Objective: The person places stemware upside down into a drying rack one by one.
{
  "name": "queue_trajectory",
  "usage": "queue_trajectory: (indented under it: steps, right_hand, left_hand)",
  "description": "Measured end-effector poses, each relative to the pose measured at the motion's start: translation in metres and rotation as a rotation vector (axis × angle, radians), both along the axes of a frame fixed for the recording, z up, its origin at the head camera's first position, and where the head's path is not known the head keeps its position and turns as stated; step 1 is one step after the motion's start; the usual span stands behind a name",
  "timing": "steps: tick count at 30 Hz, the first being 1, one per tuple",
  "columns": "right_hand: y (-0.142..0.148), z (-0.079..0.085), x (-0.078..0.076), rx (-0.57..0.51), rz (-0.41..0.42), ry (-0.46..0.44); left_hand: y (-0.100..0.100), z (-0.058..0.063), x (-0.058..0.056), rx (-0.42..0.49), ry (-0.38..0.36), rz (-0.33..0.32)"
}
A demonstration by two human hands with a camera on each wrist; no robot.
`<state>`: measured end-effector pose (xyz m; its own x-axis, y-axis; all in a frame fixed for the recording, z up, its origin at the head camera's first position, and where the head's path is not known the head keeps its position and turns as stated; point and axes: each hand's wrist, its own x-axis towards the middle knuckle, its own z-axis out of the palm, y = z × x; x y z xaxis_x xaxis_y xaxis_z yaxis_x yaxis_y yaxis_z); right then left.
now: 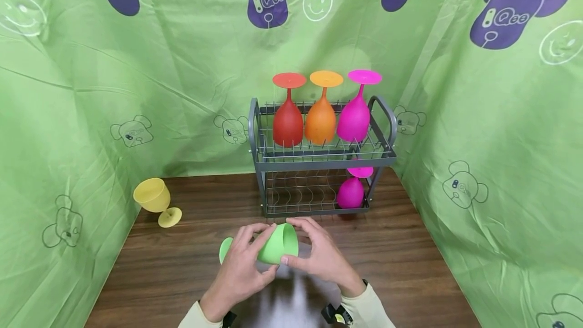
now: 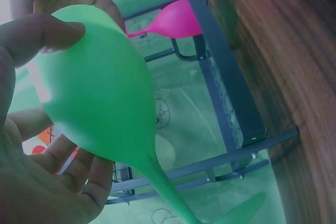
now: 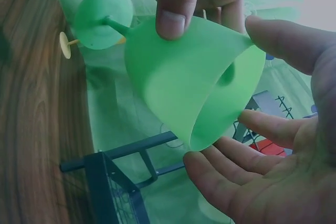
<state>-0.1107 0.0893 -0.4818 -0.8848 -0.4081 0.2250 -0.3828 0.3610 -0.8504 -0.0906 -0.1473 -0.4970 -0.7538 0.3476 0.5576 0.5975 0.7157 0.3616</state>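
Observation:
A light green goblet [image 1: 273, 247] lies sideways between both hands above the front of the table, its mouth toward the right and its foot out to the left. My left hand [image 1: 243, 262] grips the bowl, with the thumb on one side and the fingers round the other, as the left wrist view shows. At the mouth, my right hand [image 1: 319, 252] holds the rim between its thumb and fingertips. In the right wrist view the inside of the goblet [image 3: 173, 72] shows, and the stem runs off behind the left hand.
Behind the hands stands a grey two-tier dish rack [image 1: 325, 166]. Upside down on top are a red goblet [image 1: 288, 123], an orange goblet [image 1: 321, 123] and a magenta goblet [image 1: 354, 120]; another magenta goblet [image 1: 350, 194] is below. A yellow goblet [image 1: 155, 195] stands upright at left.

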Motion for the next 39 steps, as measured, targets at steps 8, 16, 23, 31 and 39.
queue_trajectory:
  steps: [8,16,23,31,39]
  right_hand:
    - [-0.002,-0.007,0.004,0.021,-0.005,-0.005]
    - [-0.004,-0.010,0.008,-0.060,-0.008,-0.044]
    - [-0.003,-0.011,0.009,-0.149,-0.018,-0.077]
    - [0.000,-0.011,0.006,-0.267,-0.077,-0.053]
    - [-0.001,-0.009,0.008,-0.432,-0.167,-0.233]
  left_hand:
    - [-0.001,0.003,0.005,-0.063,-0.015,-0.004]
    - [-0.001,0.003,0.007,-0.081,0.000,-0.002]
    - [0.001,0.005,0.007,-0.080,0.021,-0.011]
    - [0.005,0.009,0.008,0.126,0.034,-0.001]
    - [0.014,0.009,0.016,0.478,-0.022,0.116]
